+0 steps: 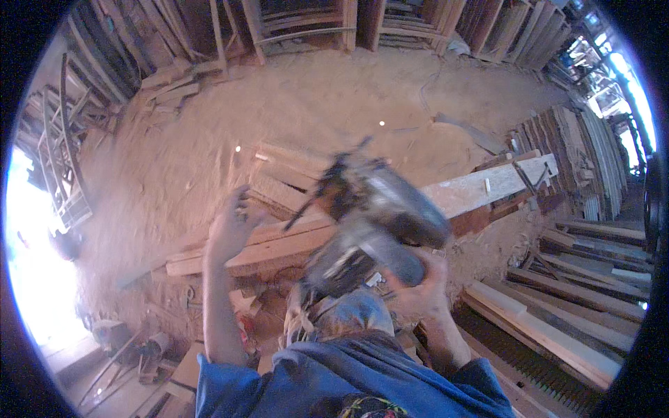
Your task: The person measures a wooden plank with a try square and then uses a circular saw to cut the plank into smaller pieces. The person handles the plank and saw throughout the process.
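My right hand (426,282) is wrapped round the rear handle of a dark hand-held power tool (397,202). The tool is tilted and raised in front of my body, and motion blurs it too much to tell its exact kind. To its left, my left hand (240,219) is slightly blurred, with its fingers loosely bent and apart and nothing visible in them. Beneath that hand and the tool run long reddish wood beams (279,254). A pale, dusty board (463,191) stretches from behind the tool to the right.
Sawdust covers the ground (334,90). Wooden frames (306,28) lean along the far side. Stacked planks (578,146) and more lumber (543,334) lie at the right. A curved wooden frame (66,139) stands at the left. Clutter (150,348) lies at the lower left.
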Tool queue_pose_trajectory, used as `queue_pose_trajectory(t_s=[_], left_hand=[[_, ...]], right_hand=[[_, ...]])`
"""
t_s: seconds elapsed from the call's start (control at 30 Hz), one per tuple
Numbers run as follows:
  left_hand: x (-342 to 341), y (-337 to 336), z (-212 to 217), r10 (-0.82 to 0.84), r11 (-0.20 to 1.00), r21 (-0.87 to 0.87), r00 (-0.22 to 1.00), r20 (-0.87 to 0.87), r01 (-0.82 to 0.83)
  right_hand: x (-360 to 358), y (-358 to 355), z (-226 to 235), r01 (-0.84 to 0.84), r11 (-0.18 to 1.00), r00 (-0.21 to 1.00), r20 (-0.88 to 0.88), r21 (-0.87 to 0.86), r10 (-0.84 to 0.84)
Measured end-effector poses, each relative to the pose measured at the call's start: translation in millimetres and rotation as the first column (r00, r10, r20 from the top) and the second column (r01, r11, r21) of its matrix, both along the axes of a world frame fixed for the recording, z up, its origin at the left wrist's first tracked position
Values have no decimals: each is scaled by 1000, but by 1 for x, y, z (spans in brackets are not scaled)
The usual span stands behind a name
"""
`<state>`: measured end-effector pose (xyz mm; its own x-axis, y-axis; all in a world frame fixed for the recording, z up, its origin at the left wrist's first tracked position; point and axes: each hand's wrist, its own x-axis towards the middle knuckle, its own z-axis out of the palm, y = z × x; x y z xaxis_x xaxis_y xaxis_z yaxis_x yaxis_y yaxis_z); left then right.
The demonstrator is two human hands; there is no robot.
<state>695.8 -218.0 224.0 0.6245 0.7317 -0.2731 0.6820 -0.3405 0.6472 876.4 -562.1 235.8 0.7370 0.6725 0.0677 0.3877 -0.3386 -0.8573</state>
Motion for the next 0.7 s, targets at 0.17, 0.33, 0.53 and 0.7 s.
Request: queue_pose_trajectory(t_s=[0.17,0.33,0.53,0.7], left_hand=[[70,-95,-91,-449,795,247,812,-374,554],[81,-101,-146,-521,767,181,762,-386,616],[103,-67,-22,-396,814,348,883,-253,465],[97,-78,155,-329,836,513,926,187,194]], right_hand=[[46,-103,-55,548,832,834,136,-87,-535],[73,-170,-74,599,784,783,-87,-166,-616],[106,-246,-142,521,850,817,-339,83,-467],[105,-222,-146,621,778,763,-150,-98,-629]])
